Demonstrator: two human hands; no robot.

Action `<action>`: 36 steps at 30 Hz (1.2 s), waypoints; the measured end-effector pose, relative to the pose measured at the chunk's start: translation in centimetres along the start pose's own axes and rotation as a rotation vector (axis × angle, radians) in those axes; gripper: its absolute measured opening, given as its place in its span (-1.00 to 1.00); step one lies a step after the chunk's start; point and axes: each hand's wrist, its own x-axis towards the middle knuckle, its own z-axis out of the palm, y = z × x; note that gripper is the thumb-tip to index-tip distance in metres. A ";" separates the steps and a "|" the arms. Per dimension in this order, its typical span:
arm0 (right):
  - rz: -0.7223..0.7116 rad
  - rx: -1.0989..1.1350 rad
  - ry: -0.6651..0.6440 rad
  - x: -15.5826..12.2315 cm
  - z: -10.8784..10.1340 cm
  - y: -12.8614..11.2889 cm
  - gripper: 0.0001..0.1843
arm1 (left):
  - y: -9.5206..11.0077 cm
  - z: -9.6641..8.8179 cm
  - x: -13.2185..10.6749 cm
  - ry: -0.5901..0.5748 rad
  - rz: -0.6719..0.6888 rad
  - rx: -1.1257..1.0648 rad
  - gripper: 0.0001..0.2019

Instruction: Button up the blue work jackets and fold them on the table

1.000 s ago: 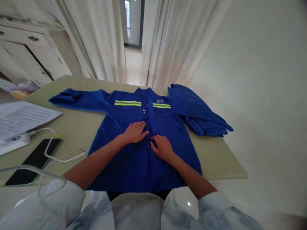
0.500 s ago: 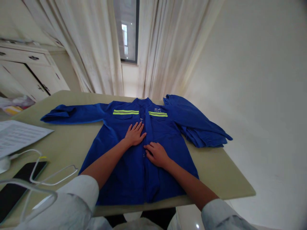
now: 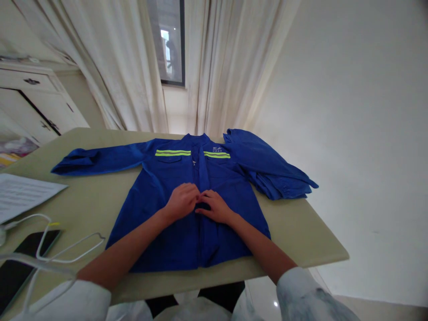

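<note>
Head camera view shows a left hand (image 3: 182,200) and right hand (image 3: 216,207) meeting, fingers curled, over the front of a blue jacket (image 3: 207,234), any grip impossible to tell; it lies spread from the table's (image 3: 297,240) far edge nearly to the near edge.

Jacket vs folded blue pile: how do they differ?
The jacket lies spread out; the folded pile sits in layers. The jacket shows yellow-green stripes; the pile shows none. The jacket covers more of the table than the pile's visible part. Both are blue.
</note>
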 end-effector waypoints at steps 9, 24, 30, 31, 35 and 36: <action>0.077 0.036 -0.028 -0.5 -1.0 -1.8 -0.90 | 6.5 0.0 -5.5 -0.365 0.331 -0.331 -0.48; 0.047 -0.193 -0.284 1.4 -3.2 -2.8 -0.90 | 3.8 0.6 -5.5 -0.334 0.389 -0.227 -0.42; 0.081 -0.207 -0.349 1.2 -3.2 -2.6 -0.86 | 2.6 0.3 -5.8 -0.056 0.018 -0.031 -0.63; 0.083 -0.218 -0.349 1.1 -3.2 -2.7 -0.86 | 2.2 0.5 -6.0 -0.035 -0.064 0.011 -0.57; 0.045 -0.273 -0.358 0.7 -3.2 -3.3 -0.84 | 1.2 2.0 -6.7 -0.120 -0.205 0.093 0.00; 0.033 -0.288 -0.370 0.8 -3.3 -3.5 -0.83 | 1.1 2.4 -6.8 -0.150 -0.231 0.095 0.07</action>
